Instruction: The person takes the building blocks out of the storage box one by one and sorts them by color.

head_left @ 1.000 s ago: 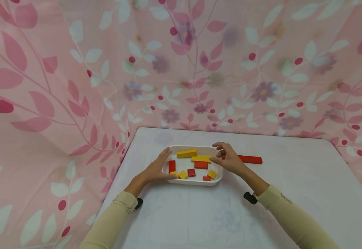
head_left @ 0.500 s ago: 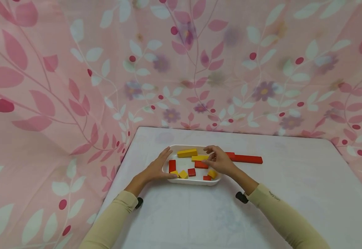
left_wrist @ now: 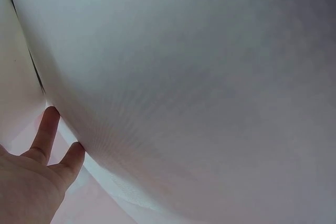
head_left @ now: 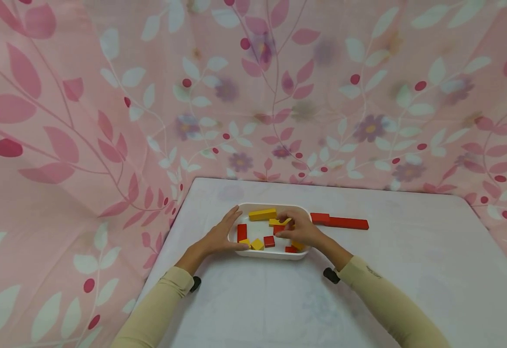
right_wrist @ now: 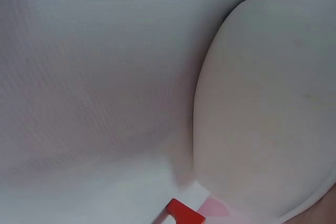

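Lower centre, the spread left hand (head_left: 217, 239) braces the tray (head_left: 271, 255) while the half-curled right hand (head_left: 302, 230) (I can't tell its hold) likely selects blocks (head_left: 269, 241), needing a careful pinch.

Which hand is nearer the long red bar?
The right hand, over the right side of the tray, toward the long red bar; the left hand touches the tray's left end.

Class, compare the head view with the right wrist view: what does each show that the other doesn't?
Head view only: the left hand, the sleeves and yellow blocks inside the white tray.

Right wrist view only: a broad close-up of the tray's outer wall.

Both: the tray, the white tablecloth, the pink backdrop and at least one red block outside the tray.
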`<state>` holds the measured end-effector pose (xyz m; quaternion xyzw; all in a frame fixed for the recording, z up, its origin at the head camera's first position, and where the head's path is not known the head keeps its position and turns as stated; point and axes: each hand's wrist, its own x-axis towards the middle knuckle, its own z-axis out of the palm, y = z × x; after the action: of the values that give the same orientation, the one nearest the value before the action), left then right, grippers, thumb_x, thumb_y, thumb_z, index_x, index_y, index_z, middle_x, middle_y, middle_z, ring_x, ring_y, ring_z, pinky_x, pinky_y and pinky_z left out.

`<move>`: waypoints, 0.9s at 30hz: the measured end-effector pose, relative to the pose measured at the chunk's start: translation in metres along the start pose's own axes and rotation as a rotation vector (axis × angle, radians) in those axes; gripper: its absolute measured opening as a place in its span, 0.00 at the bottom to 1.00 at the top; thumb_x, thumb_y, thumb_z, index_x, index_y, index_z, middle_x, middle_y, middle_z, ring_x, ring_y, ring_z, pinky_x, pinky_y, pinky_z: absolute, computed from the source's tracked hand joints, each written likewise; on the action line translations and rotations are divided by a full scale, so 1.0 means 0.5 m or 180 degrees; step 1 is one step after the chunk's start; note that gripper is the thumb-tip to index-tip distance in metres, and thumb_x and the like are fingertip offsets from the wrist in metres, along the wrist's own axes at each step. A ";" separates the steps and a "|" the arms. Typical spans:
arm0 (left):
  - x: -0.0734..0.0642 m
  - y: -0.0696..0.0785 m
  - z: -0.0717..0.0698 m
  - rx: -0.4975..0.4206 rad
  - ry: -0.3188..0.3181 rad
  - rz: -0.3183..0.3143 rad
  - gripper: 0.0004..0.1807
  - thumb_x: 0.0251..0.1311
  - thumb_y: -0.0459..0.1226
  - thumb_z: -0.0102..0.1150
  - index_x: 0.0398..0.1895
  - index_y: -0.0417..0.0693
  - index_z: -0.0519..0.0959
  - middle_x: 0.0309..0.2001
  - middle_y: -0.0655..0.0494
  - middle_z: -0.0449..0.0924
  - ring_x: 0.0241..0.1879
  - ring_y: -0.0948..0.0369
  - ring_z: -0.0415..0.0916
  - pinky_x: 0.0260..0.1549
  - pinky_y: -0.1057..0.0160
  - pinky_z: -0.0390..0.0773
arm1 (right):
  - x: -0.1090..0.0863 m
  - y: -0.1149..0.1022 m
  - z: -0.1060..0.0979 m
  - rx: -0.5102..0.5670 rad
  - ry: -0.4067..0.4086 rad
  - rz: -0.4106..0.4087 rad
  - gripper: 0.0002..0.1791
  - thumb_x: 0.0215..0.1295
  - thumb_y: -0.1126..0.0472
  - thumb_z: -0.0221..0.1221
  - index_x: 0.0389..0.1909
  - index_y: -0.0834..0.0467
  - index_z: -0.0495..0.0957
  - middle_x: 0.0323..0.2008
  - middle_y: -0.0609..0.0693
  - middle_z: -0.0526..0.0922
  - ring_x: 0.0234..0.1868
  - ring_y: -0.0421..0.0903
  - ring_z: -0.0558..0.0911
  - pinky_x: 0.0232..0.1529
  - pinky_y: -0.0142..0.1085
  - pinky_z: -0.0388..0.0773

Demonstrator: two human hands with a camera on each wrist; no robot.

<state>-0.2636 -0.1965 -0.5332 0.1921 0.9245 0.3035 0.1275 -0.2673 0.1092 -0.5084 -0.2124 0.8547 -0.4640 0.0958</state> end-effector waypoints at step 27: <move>0.001 0.000 -0.001 0.0030 -0.0028 -0.0004 0.61 0.43 0.69 0.65 0.79 0.71 0.44 0.80 0.71 0.30 0.79 0.54 0.44 0.66 0.29 0.56 | 0.016 -0.011 0.036 -0.1053 0.0014 0.0682 0.28 0.48 0.51 0.76 0.51 0.56 0.83 0.42 0.47 0.83 0.42 0.44 0.75 0.53 0.40 0.81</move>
<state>-0.2641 -0.1963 -0.5330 0.1935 0.9255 0.2983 0.1309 -0.2663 0.0892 -0.5136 -0.1321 0.9372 -0.3047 0.1065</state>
